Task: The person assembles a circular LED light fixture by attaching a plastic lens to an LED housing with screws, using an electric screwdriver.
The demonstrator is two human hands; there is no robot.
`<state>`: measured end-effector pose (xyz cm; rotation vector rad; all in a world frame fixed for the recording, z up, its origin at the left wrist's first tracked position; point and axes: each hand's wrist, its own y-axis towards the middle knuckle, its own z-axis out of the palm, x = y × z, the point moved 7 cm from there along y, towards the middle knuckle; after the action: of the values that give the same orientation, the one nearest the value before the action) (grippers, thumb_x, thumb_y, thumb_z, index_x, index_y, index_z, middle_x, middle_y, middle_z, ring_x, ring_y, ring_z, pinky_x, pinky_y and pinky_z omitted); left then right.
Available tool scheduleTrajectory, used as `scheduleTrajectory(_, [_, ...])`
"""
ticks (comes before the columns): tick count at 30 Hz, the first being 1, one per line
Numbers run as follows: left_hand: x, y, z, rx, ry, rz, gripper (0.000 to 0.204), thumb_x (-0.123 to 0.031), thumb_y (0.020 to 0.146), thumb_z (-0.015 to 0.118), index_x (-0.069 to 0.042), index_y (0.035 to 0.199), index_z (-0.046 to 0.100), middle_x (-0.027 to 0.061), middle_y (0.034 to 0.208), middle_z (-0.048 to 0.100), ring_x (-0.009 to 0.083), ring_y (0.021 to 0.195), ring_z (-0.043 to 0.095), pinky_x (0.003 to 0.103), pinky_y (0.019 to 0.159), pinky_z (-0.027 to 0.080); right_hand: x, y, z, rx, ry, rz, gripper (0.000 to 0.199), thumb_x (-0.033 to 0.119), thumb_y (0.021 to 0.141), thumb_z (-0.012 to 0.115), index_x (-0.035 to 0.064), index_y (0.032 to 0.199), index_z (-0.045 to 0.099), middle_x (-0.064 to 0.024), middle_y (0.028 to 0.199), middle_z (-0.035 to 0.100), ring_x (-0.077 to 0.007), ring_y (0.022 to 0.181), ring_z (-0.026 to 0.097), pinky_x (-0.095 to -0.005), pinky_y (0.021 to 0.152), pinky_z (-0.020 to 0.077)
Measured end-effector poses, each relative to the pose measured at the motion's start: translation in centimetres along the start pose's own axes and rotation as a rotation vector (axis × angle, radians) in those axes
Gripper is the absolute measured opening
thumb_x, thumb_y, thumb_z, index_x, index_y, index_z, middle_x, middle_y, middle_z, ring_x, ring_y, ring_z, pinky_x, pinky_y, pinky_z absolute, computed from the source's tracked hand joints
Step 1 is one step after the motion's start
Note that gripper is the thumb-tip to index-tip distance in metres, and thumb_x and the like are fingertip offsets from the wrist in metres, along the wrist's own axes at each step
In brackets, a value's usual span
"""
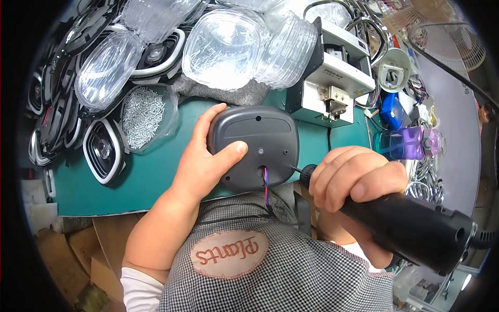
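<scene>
A black rounded plastic housing (pixel 254 139) stands tilted toward me at the table's front edge, its screw holes facing me. My left hand (pixel 200 161) grips it from the left, with the thumb on its face and the fingers behind the far rim. Thin red and blue wires (pixel 266 188) come out of an opening low on the housing. My right hand (pixel 358 177) is wrapped round a black corded electric screwdriver (pixel 416 229). The screwdriver's bit points left and meets the housing at its lower right; whether it sits in a hole there is too small to tell.
A clear tray of small screws (pixel 143 118) lies left of the housing. Behind stand clear plastic covers (pixel 223 47), a grey cloth (pixel 223 92) and a white-and-black screw feeder (pixel 335 78). Black-and-white oval parts (pixel 103 151) pile up at left. A purple bottle (pixel 413 143) lies right.
</scene>
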<state>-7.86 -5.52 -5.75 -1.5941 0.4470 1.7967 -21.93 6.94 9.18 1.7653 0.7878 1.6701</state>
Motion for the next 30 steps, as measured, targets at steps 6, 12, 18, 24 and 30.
scheduleTrajectory(6, [-0.8,-0.1,0.5,0.041,0.094,-0.013,0.094,-0.021,0.072,0.081,-0.002,0.146,0.026,0.0156,0.13,0.051,0.0249,0.121,0.05,0.038,0.106,0.04,0.3,-0.7,-0.7,-0.042,0.0,-0.008,0.067,0.059,0.076,0.076,0.0033,0.098,0.047,-0.0078,0.069,0.06,-0.0186,0.049,0.06,-0.0306,0.045,0.0527])
scheduleTrajectory(12, [-0.6,-0.1,0.5,0.005,0.068,-0.075,0.093,-0.017,0.071,0.079,-0.003,0.146,0.026,0.0158,0.131,0.05,0.0251,0.122,0.05,0.039,0.105,0.04,0.0,-0.9,-1.0,-0.069,0.018,-0.037,0.063,0.056,0.076,0.077,0.0037,0.098,0.048,-0.0084,0.071,0.061,-0.0179,0.049,0.061,-0.0307,0.045,0.0536])
scheduleTrajectory(18, [-0.6,0.0,0.6,0.004,0.038,-0.068,0.091,-0.015,0.071,0.079,-0.004,0.146,0.027,0.0154,0.13,0.05,0.0248,0.121,0.05,0.039,0.105,0.04,-0.6,-0.2,-1.5,-0.008,0.101,0.009,0.06,0.052,0.078,0.077,0.0037,0.1,0.05,-0.0097,0.075,0.063,-0.0186,0.052,0.063,-0.0306,0.048,0.0554])
scheduleTrajectory(24, [-0.3,-0.1,0.4,0.002,0.013,-0.078,0.09,-0.013,0.072,0.079,-0.004,0.145,0.027,0.0147,0.132,0.049,0.0242,0.122,0.05,0.039,0.106,0.04,-0.8,0.0,-0.9,0.046,0.109,0.017,0.057,0.049,0.08,0.077,0.0029,0.1,0.05,-0.01,0.075,0.063,-0.0186,0.054,0.064,-0.0307,0.049,0.0557])
scheduleTrajectory(30, [-0.2,-0.2,0.4,0.014,0.034,-0.054,0.089,-0.014,0.073,0.079,-0.005,0.145,0.028,0.0144,0.132,0.05,0.0239,0.122,0.05,0.038,0.105,0.041,0.5,-1.6,-0.1,-0.118,-0.053,-0.125,0.06,0.051,0.08,0.076,0.0006,0.098,0.047,-0.0094,0.072,0.06,-0.0178,0.05,0.06,-0.0298,0.046,0.0541])
